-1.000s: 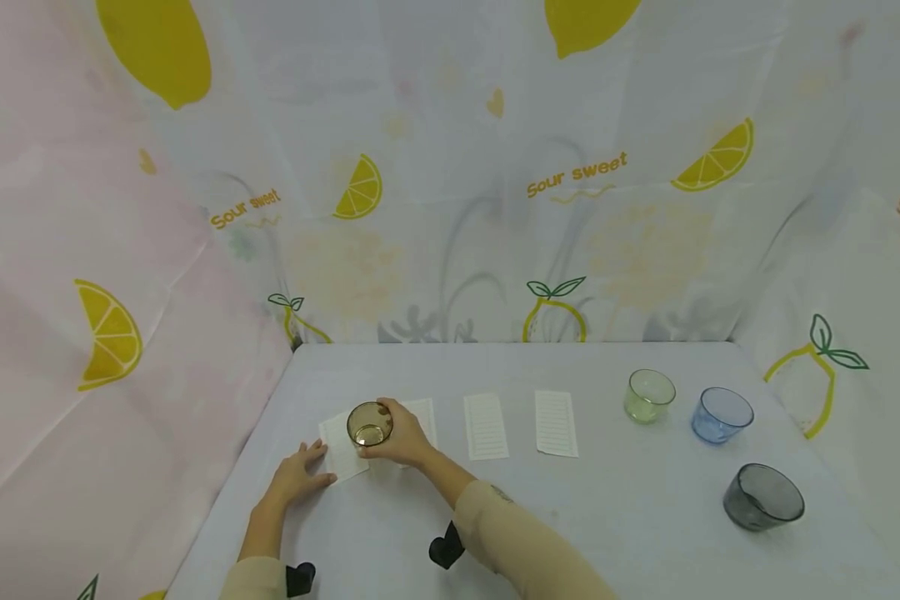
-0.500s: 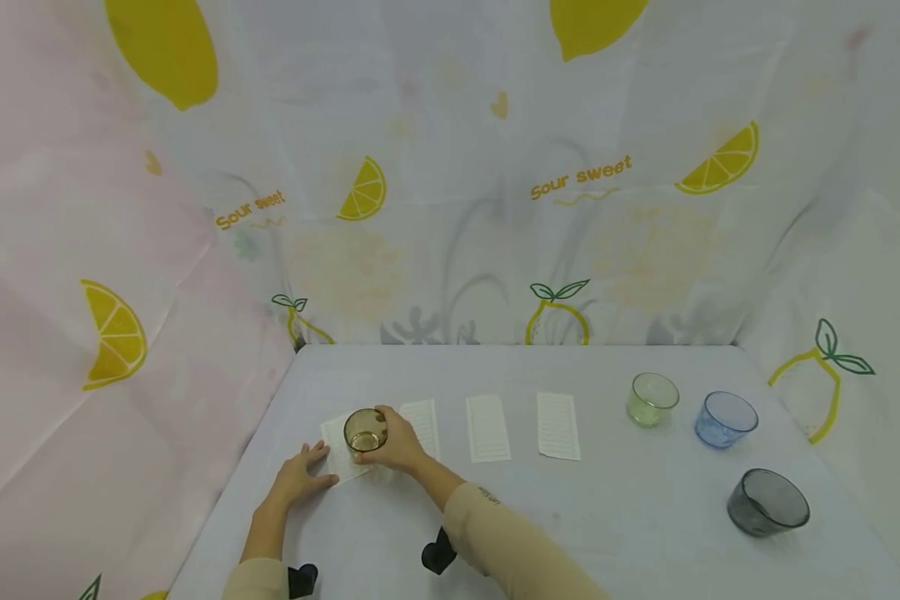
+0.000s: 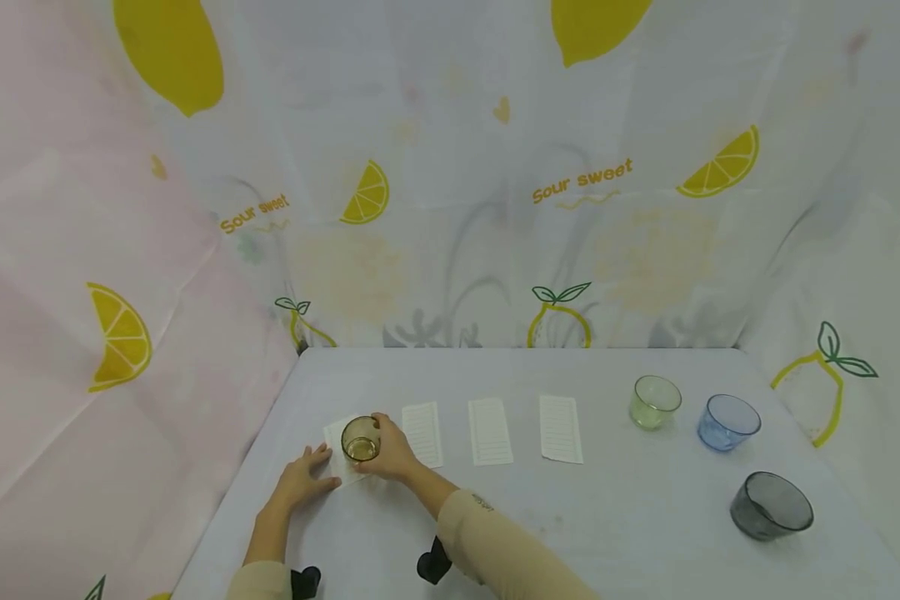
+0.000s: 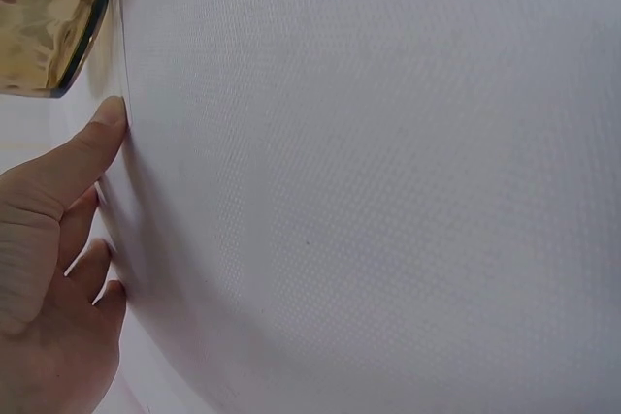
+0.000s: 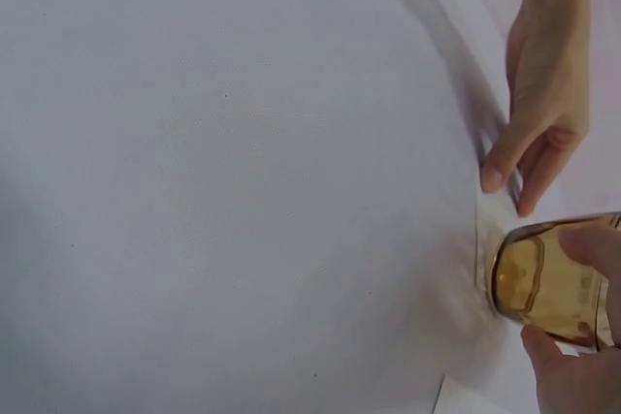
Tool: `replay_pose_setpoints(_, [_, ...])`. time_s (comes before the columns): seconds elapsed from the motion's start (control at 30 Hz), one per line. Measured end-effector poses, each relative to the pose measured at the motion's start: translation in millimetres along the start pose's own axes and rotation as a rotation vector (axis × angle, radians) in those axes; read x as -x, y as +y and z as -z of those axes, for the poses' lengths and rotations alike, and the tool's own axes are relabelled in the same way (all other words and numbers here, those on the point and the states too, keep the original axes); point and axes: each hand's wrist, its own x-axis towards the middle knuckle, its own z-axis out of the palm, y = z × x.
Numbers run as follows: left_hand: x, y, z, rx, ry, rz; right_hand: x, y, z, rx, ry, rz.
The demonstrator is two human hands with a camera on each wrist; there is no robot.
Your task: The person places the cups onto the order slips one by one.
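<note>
Evidently, the right hand point(image 3: 392, 454) is grasping the amber glass point(image 3: 361, 439), its fingers and thumb curling round the side above the leftmost sheet point(image 3: 335, 434), near the left edge of the counter point(image 3: 630, 517). Whether the base is touching the paper, I cannot tell. The left hand point(image 3: 303, 482) is gripping nothing; its fingers are lying loosely extended, the thumb touching the sheet's near edge. Good placing probably means lowering gently, levelling the base and pressing that edge lightly so the paper isn't sliding.

That left thumb is sitting close beside the glass, so it could be getting pinched. The second sheet point(image 3: 422, 435) is lying just beside the right hand, with the third sheet point(image 3: 491, 432) and fourth sheet point(image 3: 561, 429) continuing rightward. Towards the counter's right edge, the green glass point(image 3: 655, 406), blue glass point(image 3: 727, 423) and grey glass point(image 3: 769, 507) are standing well apart from both hands.
</note>
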Motion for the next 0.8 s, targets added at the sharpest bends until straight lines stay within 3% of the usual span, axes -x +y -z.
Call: replay_pose_setpoints(0.8, [1.1, -0.9, -0.2, -0.010, -0.008, 0.024, -2.3, -2.3, -6.2, -0.003, -0.063, -0.010])
